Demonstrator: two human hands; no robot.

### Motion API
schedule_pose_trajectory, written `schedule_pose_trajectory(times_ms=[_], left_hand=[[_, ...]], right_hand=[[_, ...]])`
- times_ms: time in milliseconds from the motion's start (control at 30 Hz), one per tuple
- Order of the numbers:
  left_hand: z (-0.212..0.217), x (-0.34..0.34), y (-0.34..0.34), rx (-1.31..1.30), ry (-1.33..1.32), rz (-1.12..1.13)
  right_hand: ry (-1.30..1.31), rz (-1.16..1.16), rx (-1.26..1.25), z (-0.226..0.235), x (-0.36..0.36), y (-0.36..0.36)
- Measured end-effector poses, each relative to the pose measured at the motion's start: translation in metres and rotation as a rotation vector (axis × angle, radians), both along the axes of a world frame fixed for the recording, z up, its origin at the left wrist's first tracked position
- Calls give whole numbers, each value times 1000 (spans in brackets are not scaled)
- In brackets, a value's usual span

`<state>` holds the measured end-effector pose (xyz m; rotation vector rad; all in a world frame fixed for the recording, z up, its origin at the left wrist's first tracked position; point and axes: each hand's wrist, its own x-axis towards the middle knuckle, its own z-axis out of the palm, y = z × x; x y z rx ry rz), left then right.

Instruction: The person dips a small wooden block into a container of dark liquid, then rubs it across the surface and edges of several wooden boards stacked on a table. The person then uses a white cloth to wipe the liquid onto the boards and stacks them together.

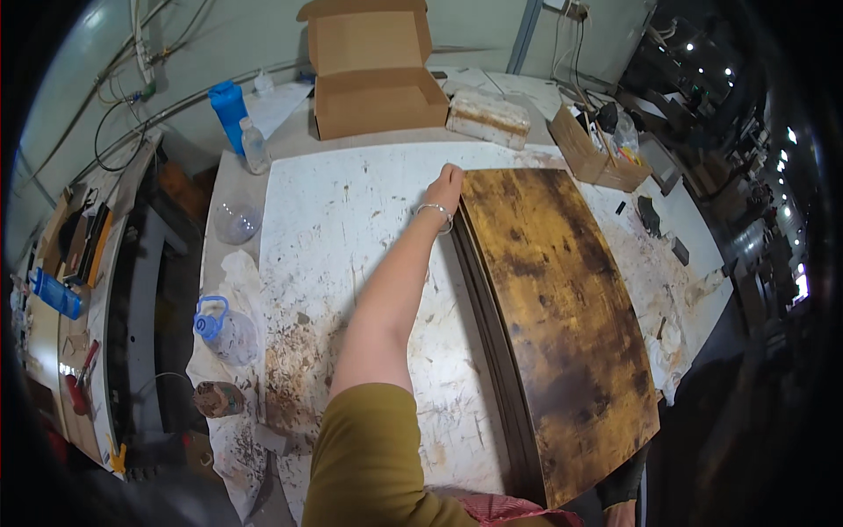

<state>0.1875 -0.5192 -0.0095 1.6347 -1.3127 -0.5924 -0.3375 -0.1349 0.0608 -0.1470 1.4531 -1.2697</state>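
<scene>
A wooden board [562, 325] with a glossy, mottled brown and yellow face lies at the right of the white work table. Dark layered edges [488, 342] run along its left side, so it looks like a stack of boards. My left arm, in an olive sleeve, stretches across the table. At the board's far left corner, my left hand [446, 187] is closed on the edge, a bracelet at its wrist. Below the board's near right corner, a bit of skin [620, 514] and something dark show; whether this is my right hand, I cannot make out.
An opened cardboard box [382, 105] stands at the back, beside a stained white block [488, 119]. Further right is a wooden crate [597, 154] of odds and ends. Along the left edge are a blue bottle [228, 114], a clear jug [230, 338] and a stained cloth [239, 448].
</scene>
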Motion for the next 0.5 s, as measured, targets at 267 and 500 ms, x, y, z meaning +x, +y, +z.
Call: schedule_pose_trajectory(times_ms=[267, 500], left_hand=[[26, -8, 38, 63, 29, -63], [3, 2, 30, -15, 41, -204]], right_hand=[[-25, 38, -112, -11, -7, -3], [-23, 14, -135, -9, -5, 4]])
